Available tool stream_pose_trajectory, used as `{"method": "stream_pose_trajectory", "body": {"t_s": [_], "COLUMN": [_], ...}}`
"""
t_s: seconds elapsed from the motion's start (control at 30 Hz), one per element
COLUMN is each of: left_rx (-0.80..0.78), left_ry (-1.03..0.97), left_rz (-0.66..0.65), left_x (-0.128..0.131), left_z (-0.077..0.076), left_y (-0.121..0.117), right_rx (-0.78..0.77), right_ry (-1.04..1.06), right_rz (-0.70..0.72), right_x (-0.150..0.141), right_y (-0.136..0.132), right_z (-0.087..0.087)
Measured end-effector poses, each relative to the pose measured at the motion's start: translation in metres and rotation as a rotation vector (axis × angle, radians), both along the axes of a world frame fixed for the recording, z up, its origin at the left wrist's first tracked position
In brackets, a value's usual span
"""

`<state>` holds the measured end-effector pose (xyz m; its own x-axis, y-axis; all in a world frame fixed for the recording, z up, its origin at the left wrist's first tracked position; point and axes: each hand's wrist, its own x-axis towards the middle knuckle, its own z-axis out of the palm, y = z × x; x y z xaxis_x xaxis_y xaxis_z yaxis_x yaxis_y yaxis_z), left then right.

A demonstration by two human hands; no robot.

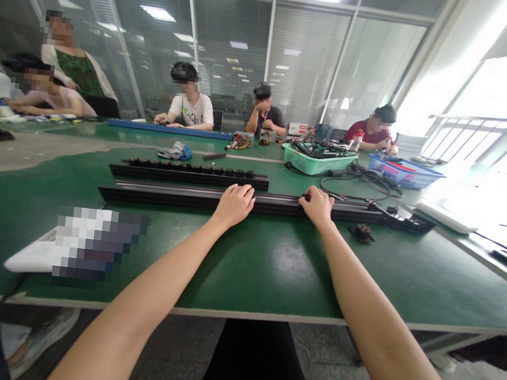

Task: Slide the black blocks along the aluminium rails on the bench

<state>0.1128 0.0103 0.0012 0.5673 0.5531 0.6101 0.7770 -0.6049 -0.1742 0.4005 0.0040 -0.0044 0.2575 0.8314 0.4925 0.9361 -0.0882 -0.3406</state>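
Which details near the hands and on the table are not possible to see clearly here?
All in the head view:
Small black part: mostly covered by the right hand.
Left hand, gripping or only resting on the near black rail: its back hides this.
Green basket contents: tangled, too small.
White flat object: partly masked by pixel blocks.

No text can be read with certainty. Behind the green basket (318,164), a white box (296,129) bears red marks too small to make out. Left of the basket and beyond it, a co-worker's white T-shirt (199,110) carries a dark print too blurred to read. Left of the basket and nearer the person, a white-edged object (35,255) is largely pixelated.
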Motion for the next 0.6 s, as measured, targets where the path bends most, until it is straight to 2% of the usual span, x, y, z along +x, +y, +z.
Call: {"method": "stream_pose_trajectory", "body": {"t_s": [0.37, 0.6], "left_rx": [-0.002, 0.005], "left_ry": [0.016, 0.012], "left_rz": [0.006, 0.005], "left_x": [0.000, 0.000], "left_z": [0.000, -0.001], "left_y": [-0.001, 0.000], "right_rx": [0.021, -0.009], "right_ry": [0.025, 0.042], "right_rz": [0.046, -0.062], "right_x": [0.011, 0.010], "right_y": [-0.002, -0.001], "right_z": [-0.008, -0.010]}}
